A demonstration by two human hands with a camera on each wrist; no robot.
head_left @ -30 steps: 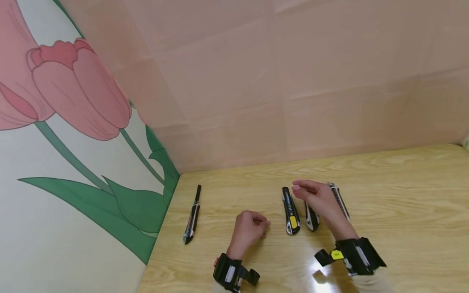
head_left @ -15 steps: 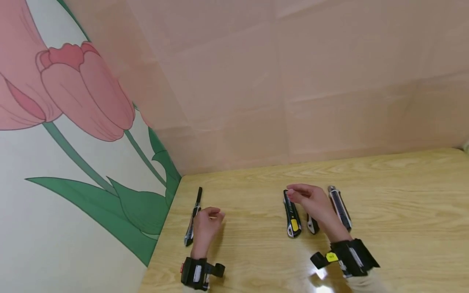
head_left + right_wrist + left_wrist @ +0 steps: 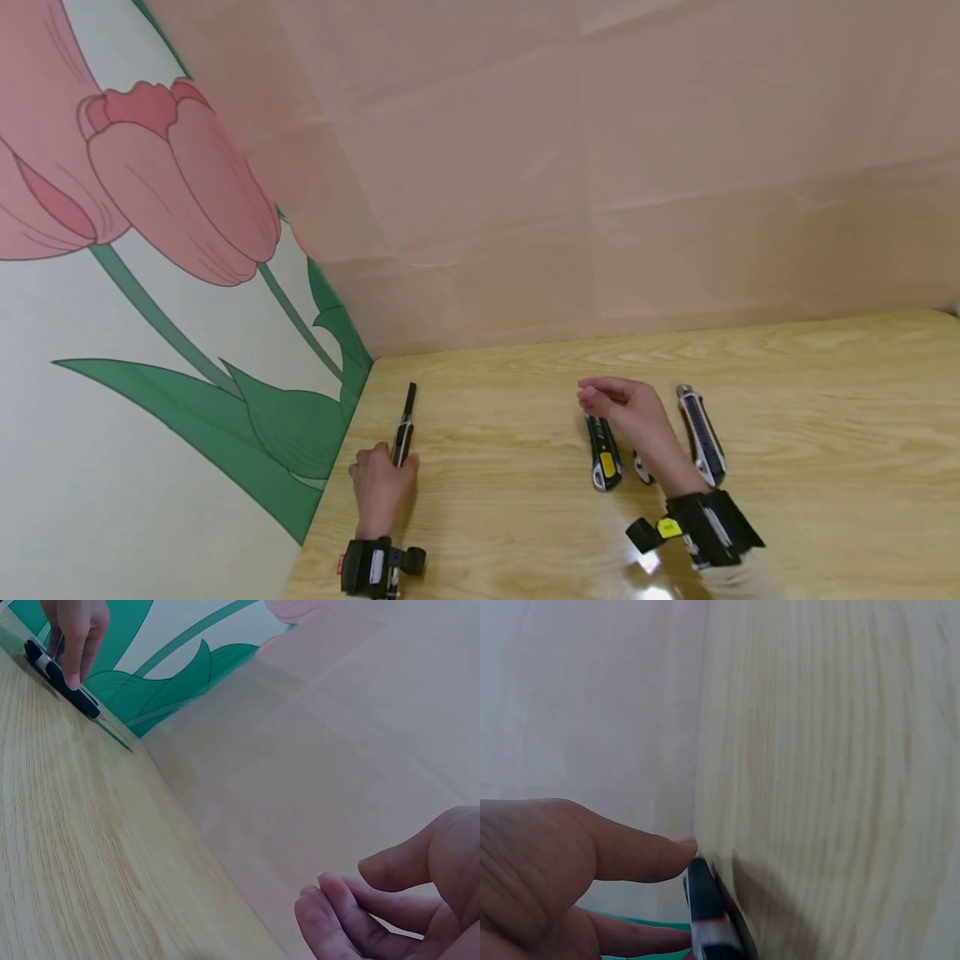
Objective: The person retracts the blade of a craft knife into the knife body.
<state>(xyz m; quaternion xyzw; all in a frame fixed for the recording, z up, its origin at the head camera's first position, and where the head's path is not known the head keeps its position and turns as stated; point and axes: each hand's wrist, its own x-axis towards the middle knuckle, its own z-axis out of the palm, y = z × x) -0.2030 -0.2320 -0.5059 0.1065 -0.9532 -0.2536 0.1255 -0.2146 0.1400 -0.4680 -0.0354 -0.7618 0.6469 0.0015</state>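
At the table's left side, my left hand (image 3: pixel 378 487) pinches a dark utility knife (image 3: pixel 402 437) with its blade extended away from me. Thumb and fingers lie on either side of this knife in the left wrist view; its rear end is hidden under the hand in the head view. My right hand (image 3: pixel 633 417), fingers loosely bent and holding nothing, hovers over a black utility knife with a yellow slider (image 3: pixel 606 462) and covers its top. Behind the right wrist, another utility knife (image 3: pixel 642 469) is mostly hidden. A grey-and-black utility knife (image 3: pixel 702 437) lies just right of that hand.
The light wooden table (image 3: pixel 495 517) meets a pinkish sheet (image 3: pixel 480 208) along its back edge. On the left stands a wall painted with tulips (image 3: pixel 180 192), close to the left hand. Each wrist wears a black strapped camera.
My left hand has travelled left from mid-table to the knife with the extended blade and taken hold of it. The right hand has drifted slightly left, over the yellow-slider knife.
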